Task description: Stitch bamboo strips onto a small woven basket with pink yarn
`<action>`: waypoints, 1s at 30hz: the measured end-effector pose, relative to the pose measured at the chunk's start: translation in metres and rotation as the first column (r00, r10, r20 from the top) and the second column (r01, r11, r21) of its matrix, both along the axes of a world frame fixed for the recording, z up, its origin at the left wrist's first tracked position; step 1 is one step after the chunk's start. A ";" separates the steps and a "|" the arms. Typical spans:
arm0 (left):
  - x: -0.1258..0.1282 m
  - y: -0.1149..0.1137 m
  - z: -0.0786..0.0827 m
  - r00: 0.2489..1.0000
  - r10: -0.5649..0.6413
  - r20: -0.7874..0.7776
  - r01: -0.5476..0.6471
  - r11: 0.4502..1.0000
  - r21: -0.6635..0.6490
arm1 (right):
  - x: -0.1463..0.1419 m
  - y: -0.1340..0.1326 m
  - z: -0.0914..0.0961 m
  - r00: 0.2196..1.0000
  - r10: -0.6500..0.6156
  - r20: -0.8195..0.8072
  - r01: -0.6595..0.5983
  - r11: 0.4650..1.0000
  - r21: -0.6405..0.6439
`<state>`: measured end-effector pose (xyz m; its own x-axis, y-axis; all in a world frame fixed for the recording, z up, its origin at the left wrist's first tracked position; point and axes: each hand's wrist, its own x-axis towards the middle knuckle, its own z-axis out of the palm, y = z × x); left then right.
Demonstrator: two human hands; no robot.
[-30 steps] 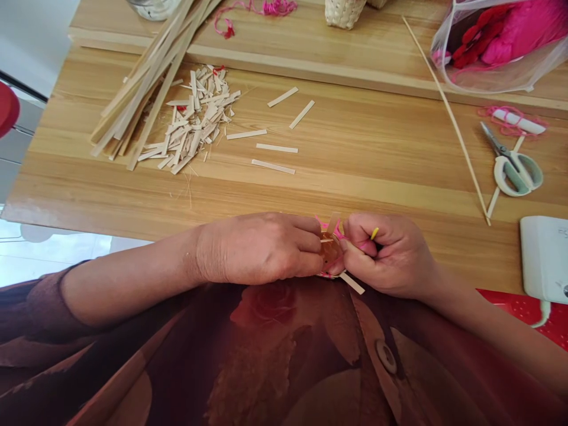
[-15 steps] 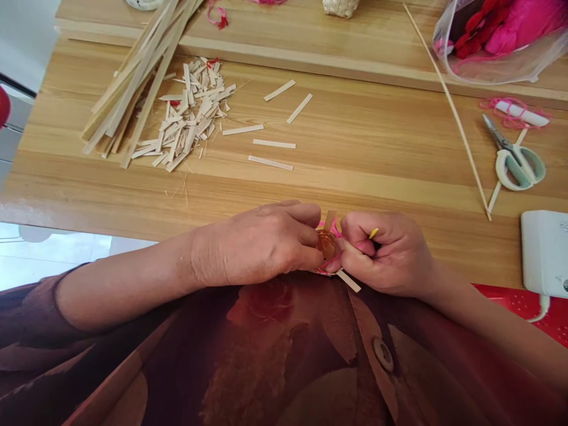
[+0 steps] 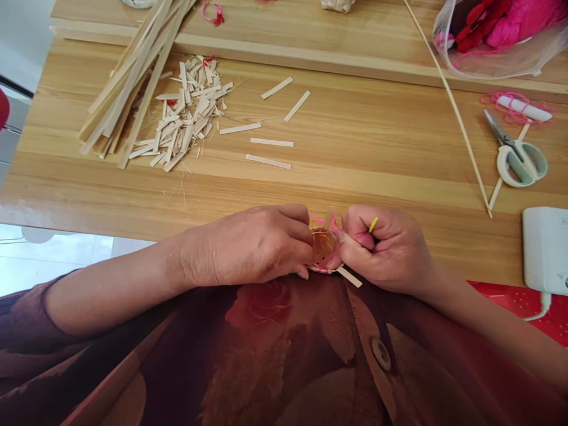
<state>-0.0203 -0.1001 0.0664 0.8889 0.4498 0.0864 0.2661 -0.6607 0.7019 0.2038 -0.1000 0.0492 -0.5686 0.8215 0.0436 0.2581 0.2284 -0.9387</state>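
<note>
Between my hands, at the table's near edge, is a small round woven piece point(image 3: 323, 247) with a golden-brown inside. Pink thread point(image 3: 332, 220) runs at its rim. One pale strip point(image 3: 329, 216) sticks up from its far side and another strip point(image 3: 350, 276) points out at the near right. My left hand point(image 3: 273, 242) is closed on the left side of the piece, its fingertips partly hidden. Curled into a fist, my right hand point(image 3: 384, 245) presses its thumb on the right rim. A thin yellow tool end point(image 3: 373, 225) pokes out of that fist; the rest is hidden.
Long flat strips point(image 3: 137, 77) and a heap of short offcuts point(image 3: 189, 112) lie at the left. Several cut strips point(image 3: 271, 142) are spread mid-table. To the right are a thin stick point(image 3: 452, 100), scissors point(image 3: 519, 157), a thread-wound white roll point(image 3: 523, 108), a white box point(image 3: 545, 248) and a clear bag point(image 3: 488, 68).
My left hand has shifted slightly left, uncovering more of the round piece's inside. My right hand keeps its grip in nearly the same place. The view has moved a little.
</note>
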 end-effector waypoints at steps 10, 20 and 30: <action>0.003 -0.008 -0.003 0.988 0.124 -0.089 -0.126 0.992 -0.008 | 0.001 -0.002 -0.004 0.993 -0.061 -0.103 0.041 0.982 -0.187; 0.000 -0.002 -0.014 0.997 0.059 0.058 -0.040 0.959 -0.282 | 0.004 -0.003 -0.003 0.994 -0.039 -0.100 0.028 0.995 -0.100; 0.002 0.003 -0.024 0.993 0.062 0.104 -0.044 0.985 -0.168 | 0.009 0.000 -0.001 1.000 0.009 -0.014 -0.010 0.999 -0.044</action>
<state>-0.0186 -0.0969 0.0419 0.8529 0.5121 0.1015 0.2141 -0.5204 0.8267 0.2129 -0.0998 0.0479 -0.5759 0.8174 0.0152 0.2436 0.1893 -0.9512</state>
